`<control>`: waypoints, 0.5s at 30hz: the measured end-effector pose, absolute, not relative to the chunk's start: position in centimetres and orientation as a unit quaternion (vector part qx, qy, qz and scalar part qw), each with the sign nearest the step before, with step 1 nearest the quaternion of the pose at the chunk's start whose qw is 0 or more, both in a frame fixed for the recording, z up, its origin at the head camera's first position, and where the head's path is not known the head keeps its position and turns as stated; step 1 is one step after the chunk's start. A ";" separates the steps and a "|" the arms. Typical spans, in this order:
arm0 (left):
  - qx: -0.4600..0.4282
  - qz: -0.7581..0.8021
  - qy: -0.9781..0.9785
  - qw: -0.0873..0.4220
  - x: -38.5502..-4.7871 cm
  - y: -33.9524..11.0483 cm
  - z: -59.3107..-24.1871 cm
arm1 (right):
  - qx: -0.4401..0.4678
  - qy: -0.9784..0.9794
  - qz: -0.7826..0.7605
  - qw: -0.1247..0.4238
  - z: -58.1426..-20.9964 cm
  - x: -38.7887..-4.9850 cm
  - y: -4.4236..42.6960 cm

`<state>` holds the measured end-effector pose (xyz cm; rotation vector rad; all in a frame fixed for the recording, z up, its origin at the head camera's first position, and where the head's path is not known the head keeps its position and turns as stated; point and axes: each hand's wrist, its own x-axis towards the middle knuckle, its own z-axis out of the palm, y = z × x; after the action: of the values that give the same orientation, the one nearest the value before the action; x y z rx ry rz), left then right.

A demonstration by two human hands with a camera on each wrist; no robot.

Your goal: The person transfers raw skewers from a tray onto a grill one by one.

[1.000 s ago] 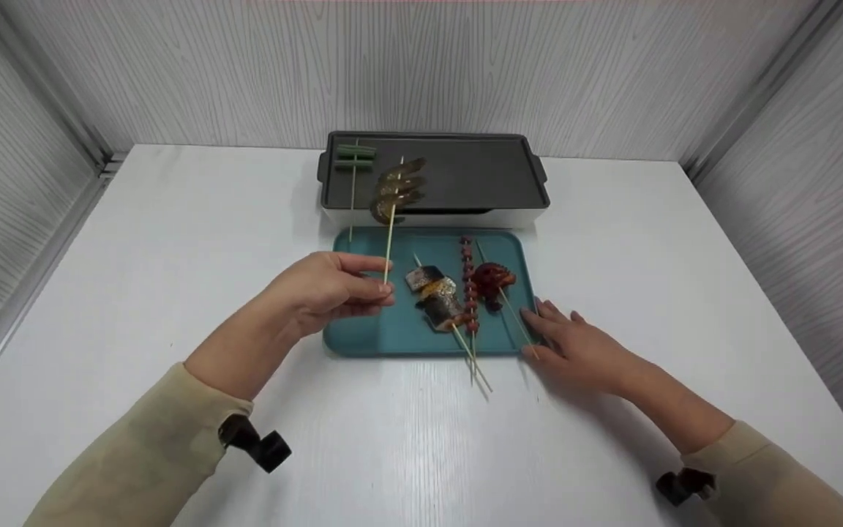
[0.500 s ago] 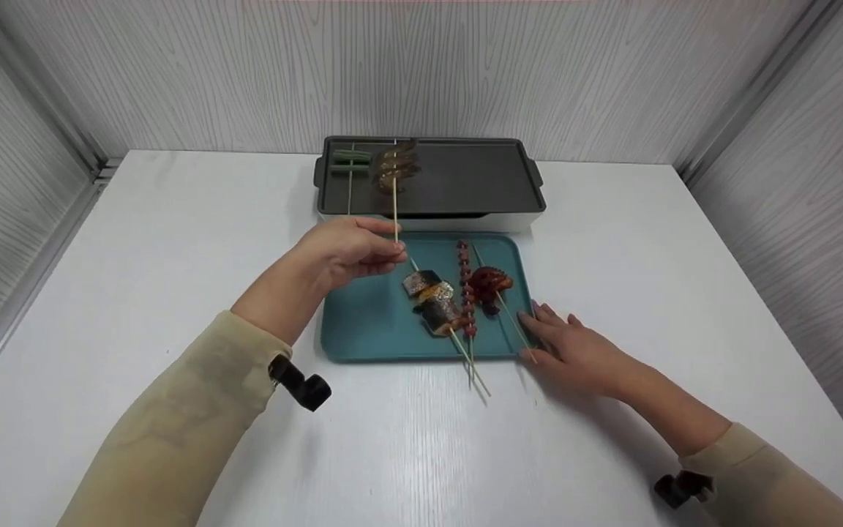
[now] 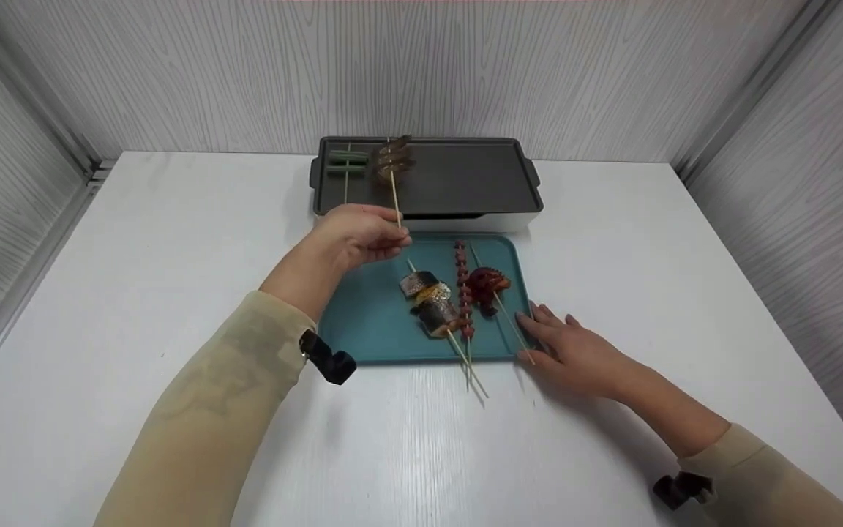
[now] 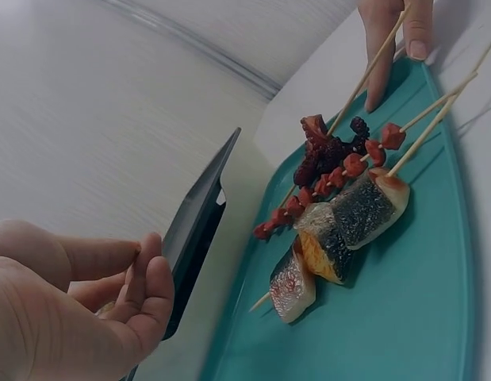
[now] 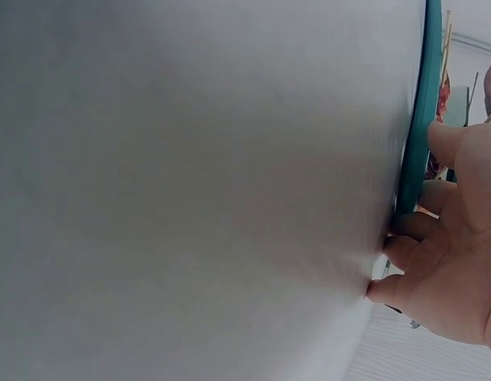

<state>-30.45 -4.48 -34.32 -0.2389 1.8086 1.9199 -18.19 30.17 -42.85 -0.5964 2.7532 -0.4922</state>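
Brown, curved, shrimp-like pieces on a thin pale wooden stick (image 3: 393, 162): we have this skewer over the left part of the black rectangular griddle plate with a raised rim (image 3: 465, 179); can't tell if it touches down. Our left hand (image 3: 363, 233) pinches the stick's near end between thumb and fingers. To do this well, we'd best lower the wrist so the stick lies flatter, then loosen the pinch gently so nothing rolls. We should also mind the skewer of green, rod-shaped pieces (image 3: 347, 162) just beside it, leaving a gap. Nearer us, the teal rectangular tray (image 3: 366, 322) bears three more skewers. Our right hand (image 3: 575, 353) rests at its right edge, fingers loosely spread, touching rather than gripping; light pressure seems enough, and we'd avoid bumping the dark red, knobbly octopus-like skewer (image 3: 489, 285) there.
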 end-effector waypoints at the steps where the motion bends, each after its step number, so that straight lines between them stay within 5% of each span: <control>1: -0.089 0.703 0.662 0.244 -30.6 -4.4 -34.4 | -0.206 0.953 -0.171 0.141 -42.9 -18.2 30.2; 15: -0.099 0.694 0.670 0.244 -31.3 -4.3 -35.5 | -0.202 0.954 -0.172 0.141 -42.9 -18.2 30.2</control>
<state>-31.29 -4.26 -35.53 -0.2704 1.8305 1.8938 -18.17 30.22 -42.88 -0.5831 2.7536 -0.4972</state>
